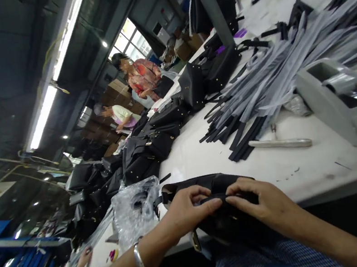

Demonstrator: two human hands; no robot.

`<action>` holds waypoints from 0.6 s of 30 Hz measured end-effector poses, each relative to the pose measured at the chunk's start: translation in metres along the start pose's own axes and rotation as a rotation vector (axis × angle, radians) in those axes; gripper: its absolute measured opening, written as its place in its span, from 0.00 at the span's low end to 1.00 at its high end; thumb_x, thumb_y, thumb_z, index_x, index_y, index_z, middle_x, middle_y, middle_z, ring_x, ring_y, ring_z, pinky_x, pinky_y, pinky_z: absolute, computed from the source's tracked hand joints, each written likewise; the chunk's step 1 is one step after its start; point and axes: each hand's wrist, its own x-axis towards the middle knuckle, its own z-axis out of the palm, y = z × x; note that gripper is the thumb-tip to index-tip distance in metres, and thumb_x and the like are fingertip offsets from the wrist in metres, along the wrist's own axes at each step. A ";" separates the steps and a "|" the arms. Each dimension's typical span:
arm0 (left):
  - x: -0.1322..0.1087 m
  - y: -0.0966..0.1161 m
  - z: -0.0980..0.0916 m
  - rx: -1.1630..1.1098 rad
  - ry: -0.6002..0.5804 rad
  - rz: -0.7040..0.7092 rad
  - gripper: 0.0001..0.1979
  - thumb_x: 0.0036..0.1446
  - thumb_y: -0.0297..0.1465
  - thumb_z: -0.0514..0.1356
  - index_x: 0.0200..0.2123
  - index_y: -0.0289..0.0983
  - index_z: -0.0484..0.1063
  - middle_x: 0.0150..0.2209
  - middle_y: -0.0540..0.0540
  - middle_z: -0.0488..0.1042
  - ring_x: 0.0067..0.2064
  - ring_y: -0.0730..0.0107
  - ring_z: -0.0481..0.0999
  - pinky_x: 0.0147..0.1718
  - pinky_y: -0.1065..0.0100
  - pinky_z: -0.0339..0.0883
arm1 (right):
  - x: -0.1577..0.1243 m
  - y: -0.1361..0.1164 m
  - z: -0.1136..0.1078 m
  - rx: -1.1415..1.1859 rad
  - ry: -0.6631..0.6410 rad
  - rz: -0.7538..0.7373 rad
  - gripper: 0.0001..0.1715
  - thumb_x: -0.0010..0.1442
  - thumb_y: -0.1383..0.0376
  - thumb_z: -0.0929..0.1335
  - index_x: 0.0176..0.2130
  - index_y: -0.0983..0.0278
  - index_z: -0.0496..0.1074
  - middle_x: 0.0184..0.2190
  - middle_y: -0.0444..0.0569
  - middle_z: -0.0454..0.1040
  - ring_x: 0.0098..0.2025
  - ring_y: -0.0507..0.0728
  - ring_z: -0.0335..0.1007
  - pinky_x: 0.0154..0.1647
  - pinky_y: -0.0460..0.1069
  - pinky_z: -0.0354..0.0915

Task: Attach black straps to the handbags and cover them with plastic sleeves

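- Two pinches, left hand (187,210) and right hand (264,196), thumbs against fingers, close on a black bag (221,182).
- Lower centre of frame; long axis roughly left to right.
- Smooth, dark, softly creased; gold-toned fitting (196,241) at lower left.

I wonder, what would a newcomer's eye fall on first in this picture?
Probably the left hand and right hand come first, pinching a black bag at the near edge of the white table. Beyond, dark strips in pale wrapping fan out rightward; more black bags heap up leftward.
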 end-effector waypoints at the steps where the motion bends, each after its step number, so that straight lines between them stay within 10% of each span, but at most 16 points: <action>1: 0.000 0.002 -0.001 -0.009 -0.017 -0.011 0.23 0.52 0.43 0.69 0.43 0.31 0.75 0.37 0.41 0.80 0.36 0.63 0.79 0.34 0.69 0.68 | 0.001 0.000 -0.002 -0.002 -0.016 -0.002 0.11 0.64 0.55 0.68 0.39 0.57 0.78 0.38 0.46 0.78 0.42 0.59 0.73 0.45 0.51 0.65; 18: 0.003 0.009 0.002 -0.085 -0.027 -0.065 0.23 0.50 0.42 0.71 0.42 0.31 0.74 0.43 0.37 0.80 0.44 0.57 0.79 0.41 0.65 0.71 | 0.001 0.001 0.000 0.116 -0.022 0.135 0.10 0.62 0.57 0.68 0.33 0.61 0.71 0.28 0.42 0.71 0.33 0.55 0.68 0.34 0.48 0.60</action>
